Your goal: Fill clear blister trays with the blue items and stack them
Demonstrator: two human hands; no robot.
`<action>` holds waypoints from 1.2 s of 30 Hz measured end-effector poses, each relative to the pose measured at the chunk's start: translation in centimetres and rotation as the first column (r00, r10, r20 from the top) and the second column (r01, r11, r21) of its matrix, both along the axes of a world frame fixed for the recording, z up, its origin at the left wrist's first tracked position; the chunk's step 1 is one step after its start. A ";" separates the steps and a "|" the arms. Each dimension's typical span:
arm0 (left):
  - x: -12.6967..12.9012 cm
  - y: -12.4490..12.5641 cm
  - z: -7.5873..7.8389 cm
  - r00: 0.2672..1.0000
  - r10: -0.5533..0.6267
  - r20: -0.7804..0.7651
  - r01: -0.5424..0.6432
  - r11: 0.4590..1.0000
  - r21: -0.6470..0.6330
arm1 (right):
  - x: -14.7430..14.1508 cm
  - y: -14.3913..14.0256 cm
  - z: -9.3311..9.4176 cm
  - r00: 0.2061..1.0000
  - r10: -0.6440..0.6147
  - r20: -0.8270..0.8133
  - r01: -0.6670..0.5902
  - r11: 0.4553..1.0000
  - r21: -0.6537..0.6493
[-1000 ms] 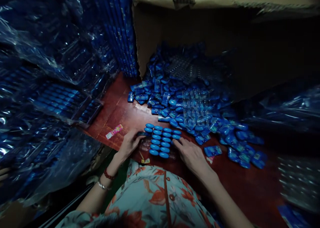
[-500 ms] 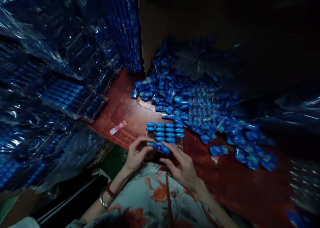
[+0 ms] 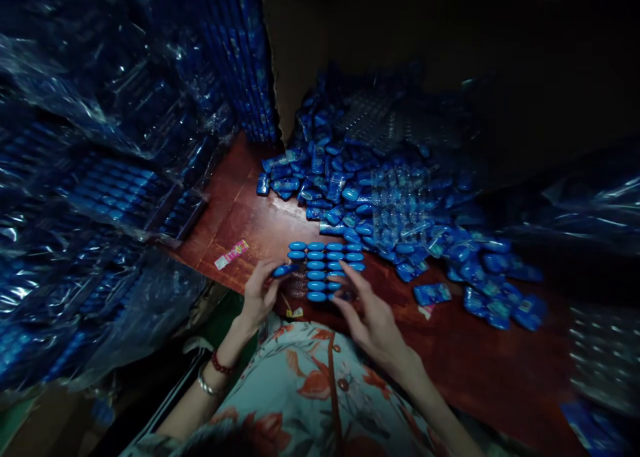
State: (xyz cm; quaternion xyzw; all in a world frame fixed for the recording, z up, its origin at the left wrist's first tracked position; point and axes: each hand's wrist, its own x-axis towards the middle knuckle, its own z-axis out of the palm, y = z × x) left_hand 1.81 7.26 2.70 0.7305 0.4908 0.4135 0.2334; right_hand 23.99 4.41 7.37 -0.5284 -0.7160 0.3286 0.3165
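My left hand point(image 3: 259, 295) pinches a small blue oval piece point(image 3: 285, 270) between thumb and fingertips, just left of the tray. Its exact kind is too small to make out. My right hand point(image 3: 371, 318) has its thumb and fingers apart over the tray's near right part, fingertips at the lowest pieces. The clear tray point(image 3: 299, 285) lies flat on the table and carries rows of glossy blue oval pieces point(image 3: 316, 265). Bare pockets show at its near left. The fingers partly hide its near right corner.
A heap of blue wrapped packs point(image 3: 337, 183) covers the back of the red table point(image 3: 250, 217), a clear blister tray point(image 3: 400, 207) on top. Plastic-wrapped stacks of filled trays point(image 3: 110, 187) stand left. A pink label strip point(image 3: 231, 255) lies left. More clear trays point(image 3: 605, 350) sit right.
My hands have parted from the blue item they held together. My left hand moved left with a blue piece; my right hand came over the tray. The view shifted slightly.
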 end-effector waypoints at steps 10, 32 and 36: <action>-0.5 1.6 -2.7 0.943 -0.201 -0.264 0.198 0.979 -0.036 | 3.3 -0.6 -4.0 0.958 -0.284 0.042 0.281 0.957 0.075; 3.5 1.2 -4.6 0.985 -0.137 -0.103 0.100 0.947 -0.304 | 8.4 -1.5 -8.0 0.712 -0.654 0.255 0.541 0.743 0.395; 6.9 1.9 -5.7 0.998 -0.061 -0.022 0.050 0.939 -0.339 | 9.5 2.8 -8.2 0.686 -0.563 0.461 0.327 0.805 0.496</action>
